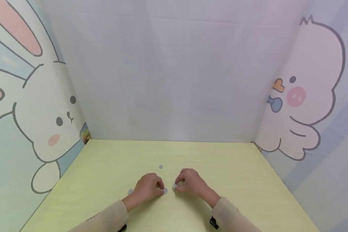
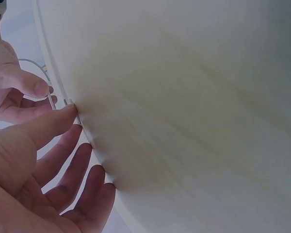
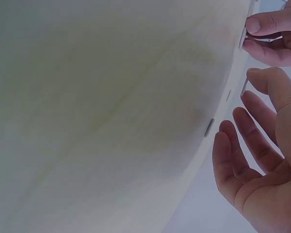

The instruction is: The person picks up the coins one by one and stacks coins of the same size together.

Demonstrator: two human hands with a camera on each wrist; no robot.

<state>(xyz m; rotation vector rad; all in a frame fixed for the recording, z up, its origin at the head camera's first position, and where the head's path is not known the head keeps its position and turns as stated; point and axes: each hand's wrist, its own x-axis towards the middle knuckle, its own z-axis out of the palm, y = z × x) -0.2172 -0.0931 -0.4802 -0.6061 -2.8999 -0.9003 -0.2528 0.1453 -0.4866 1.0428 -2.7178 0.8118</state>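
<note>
A flat, round grey disc (image 1: pixel 166 191) on the pale yellow-green surface (image 1: pixel 235 167) is pinched by the left hand (image 1: pixel 147 187); the right hand (image 1: pixel 192 183), its grip likewise pinching, holds a tilted second disc (image 1: pixel 175 186) just beside it. A far disc (image 1: pixel 160 167) and an outer disc (image 1: pixel 130 191) lie apart. Work appears partway: two discs gripped, their release left

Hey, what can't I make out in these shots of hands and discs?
Disc in the right hand: head view, partly covered by that hand.
Dark marking on the left sleeve: head view, too small and blurred to read.
Black item by the left sleeve: head view, cut off by the bottom edge.
</note>
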